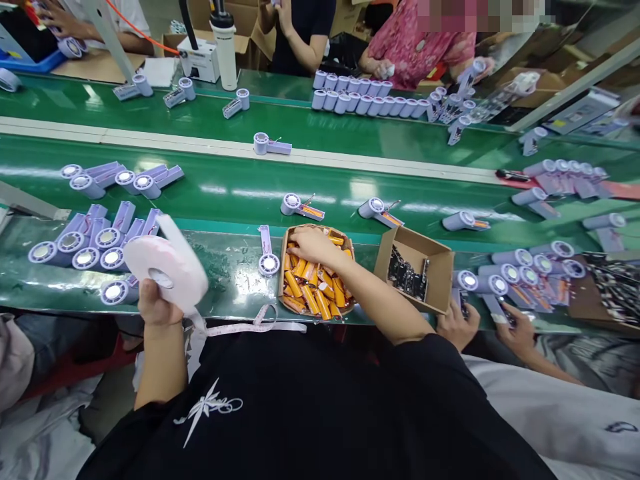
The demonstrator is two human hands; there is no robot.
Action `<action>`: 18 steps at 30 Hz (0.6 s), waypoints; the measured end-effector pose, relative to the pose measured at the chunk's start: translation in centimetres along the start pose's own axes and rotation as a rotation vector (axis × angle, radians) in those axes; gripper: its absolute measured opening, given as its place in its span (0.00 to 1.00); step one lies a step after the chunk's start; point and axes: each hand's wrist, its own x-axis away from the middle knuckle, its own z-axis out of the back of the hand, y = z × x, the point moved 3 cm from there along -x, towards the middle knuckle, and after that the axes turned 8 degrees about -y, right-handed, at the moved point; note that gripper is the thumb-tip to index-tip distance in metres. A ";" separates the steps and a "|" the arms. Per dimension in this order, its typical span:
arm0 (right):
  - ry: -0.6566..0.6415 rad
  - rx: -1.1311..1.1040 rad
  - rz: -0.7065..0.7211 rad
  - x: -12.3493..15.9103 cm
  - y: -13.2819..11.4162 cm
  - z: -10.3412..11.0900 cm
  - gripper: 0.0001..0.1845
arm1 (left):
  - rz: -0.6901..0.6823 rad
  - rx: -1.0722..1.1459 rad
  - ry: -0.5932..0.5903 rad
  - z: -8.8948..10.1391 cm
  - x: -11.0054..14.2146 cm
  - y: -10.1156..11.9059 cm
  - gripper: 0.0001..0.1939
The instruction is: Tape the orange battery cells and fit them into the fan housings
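Observation:
My left hand holds up a white roll of tape, and a loose strip of it trails to the right over the table edge. My right hand reaches into a round brown tray filled with several orange battery cells; its fingers rest on the cells at the far side, and whether it grips one is hidden. A lilac fan housing lies just left of the tray.
Several lilac fan housings are grouped at the left, more at the right. An open cardboard box with dark parts stands right of the tray. A neighbour's hands work at the right. Other people stand across the green conveyor.

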 end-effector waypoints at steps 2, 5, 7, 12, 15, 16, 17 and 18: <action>-0.021 -0.036 0.035 0.3 0.3 0.2 0.15 | -0.071 -0.058 -0.002 -1.0 0.6 -0.3 0.33; -0.014 -0.208 0.050 2.0 1.8 1.1 0.19 | -0.012 -0.090 -0.079 -1.3 1.1 -0.9 0.34; -0.024 -0.292 0.022 3.2 2.9 1.6 0.19 | 0.061 -0.111 -0.101 -0.9 1.4 -1.4 0.36; -0.109 -0.211 -0.073 5.0 4.0 1.7 0.20 | 0.125 -0.129 -0.075 -0.4 1.4 -2.9 0.41; -0.095 -0.230 -0.045 5.1 4.0 1.8 0.16 | 0.123 -0.140 -0.068 -0.8 1.1 -3.6 0.40; -0.080 -0.253 -0.036 5.1 4.1 1.8 0.14 | 0.125 -0.151 -0.071 -1.0 1.0 -3.7 0.40; -0.057 -0.295 -0.025 5.3 4.2 1.7 0.13 | 0.127 -0.163 -0.077 -1.3 1.0 -3.8 0.40; -0.022 -0.365 -0.006 5.5 4.3 1.7 0.15 | 0.129 -0.177 -0.084 -1.5 1.1 -3.7 0.40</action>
